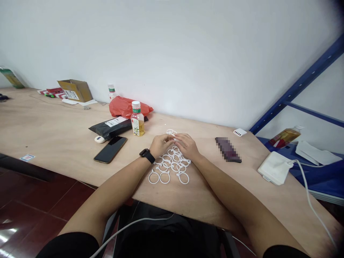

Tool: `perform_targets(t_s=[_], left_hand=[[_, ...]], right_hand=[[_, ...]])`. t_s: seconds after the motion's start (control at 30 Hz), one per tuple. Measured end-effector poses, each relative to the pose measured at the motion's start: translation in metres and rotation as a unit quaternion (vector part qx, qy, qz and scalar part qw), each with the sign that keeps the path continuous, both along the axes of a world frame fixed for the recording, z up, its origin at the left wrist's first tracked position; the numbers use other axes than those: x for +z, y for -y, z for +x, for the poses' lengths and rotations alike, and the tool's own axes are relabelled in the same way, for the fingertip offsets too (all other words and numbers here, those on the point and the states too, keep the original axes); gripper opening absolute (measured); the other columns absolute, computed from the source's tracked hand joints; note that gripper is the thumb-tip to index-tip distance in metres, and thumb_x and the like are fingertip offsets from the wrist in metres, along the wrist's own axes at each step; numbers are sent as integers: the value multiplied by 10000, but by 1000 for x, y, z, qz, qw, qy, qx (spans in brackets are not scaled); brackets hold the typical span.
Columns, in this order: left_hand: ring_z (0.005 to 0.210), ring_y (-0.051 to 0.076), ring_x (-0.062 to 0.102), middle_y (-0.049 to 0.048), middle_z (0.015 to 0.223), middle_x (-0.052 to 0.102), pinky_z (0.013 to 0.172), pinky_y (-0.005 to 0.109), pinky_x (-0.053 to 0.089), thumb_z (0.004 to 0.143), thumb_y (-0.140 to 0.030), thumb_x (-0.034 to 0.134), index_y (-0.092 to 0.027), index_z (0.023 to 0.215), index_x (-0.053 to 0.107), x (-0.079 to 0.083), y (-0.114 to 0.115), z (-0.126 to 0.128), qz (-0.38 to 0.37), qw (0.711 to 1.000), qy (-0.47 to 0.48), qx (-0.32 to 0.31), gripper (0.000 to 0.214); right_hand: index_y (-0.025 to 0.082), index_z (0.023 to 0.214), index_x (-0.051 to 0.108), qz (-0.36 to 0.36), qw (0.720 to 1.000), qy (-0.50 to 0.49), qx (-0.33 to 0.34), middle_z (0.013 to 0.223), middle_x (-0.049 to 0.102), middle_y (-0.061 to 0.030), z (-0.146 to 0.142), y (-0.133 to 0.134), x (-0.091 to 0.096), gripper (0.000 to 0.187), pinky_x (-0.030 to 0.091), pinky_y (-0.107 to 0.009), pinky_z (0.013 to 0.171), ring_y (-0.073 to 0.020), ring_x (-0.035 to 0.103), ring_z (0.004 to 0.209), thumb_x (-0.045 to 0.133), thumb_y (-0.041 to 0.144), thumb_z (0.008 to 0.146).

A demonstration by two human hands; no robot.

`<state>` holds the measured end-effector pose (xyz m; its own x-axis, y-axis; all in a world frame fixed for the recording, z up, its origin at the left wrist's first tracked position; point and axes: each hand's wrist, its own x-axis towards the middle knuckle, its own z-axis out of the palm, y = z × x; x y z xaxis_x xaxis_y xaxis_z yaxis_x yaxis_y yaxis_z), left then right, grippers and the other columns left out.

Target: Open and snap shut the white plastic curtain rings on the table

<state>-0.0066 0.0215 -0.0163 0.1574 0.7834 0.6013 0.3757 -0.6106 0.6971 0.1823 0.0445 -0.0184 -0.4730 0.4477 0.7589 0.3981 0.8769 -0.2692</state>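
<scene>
The left hand and right hand meet over white plastic rings.

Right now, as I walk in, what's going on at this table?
A person at a wooden table has their left hand and right hand together over a pile of white rings. Whether they hold a ring can't be seen. A phone lies and a bottle stands to the left.
</scene>
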Motion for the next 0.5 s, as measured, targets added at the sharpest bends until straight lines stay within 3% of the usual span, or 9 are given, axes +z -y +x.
perform_targets(t_s=[0.13, 0.33, 0.5], left_hand=[[788, 158, 692, 55, 884, 755, 753, 265, 537, 841, -326, 661, -169, 905, 732, 2, 1, 0, -7, 1000, 7, -20, 184], [758, 154, 667, 57, 854, 744, 726, 266, 518, 859, -379, 635, -166, 860, 726, 5, 2, -1, 5, 1000, -22, 1, 231], [728, 144, 637, 55, 823, 726, 713, 265, 502, 869, -376, 621, -159, 844, 706, 4, 0, -2, 10, 999, -37, 10, 235]], right_hand=[[247, 1071, 670, 6, 1000, 4, -3, 1131, 694, -69, -1, 2, 1, 200, 501, -447, 949, -217, 617, 1081, 522, 282, 941], [230, 1029, 683, 9, 1000, -12, 2, 1079, 713, -69, -4, 5, 1, 198, 502, -423, 937, -204, 622, 1060, 504, 249, 946], [253, 980, 707, -32, 999, -11, -15, 1026, 732, -41, -4, 4, 3, 181, 482, -432, 957, -211, 621, 1071, 537, 288, 933]])
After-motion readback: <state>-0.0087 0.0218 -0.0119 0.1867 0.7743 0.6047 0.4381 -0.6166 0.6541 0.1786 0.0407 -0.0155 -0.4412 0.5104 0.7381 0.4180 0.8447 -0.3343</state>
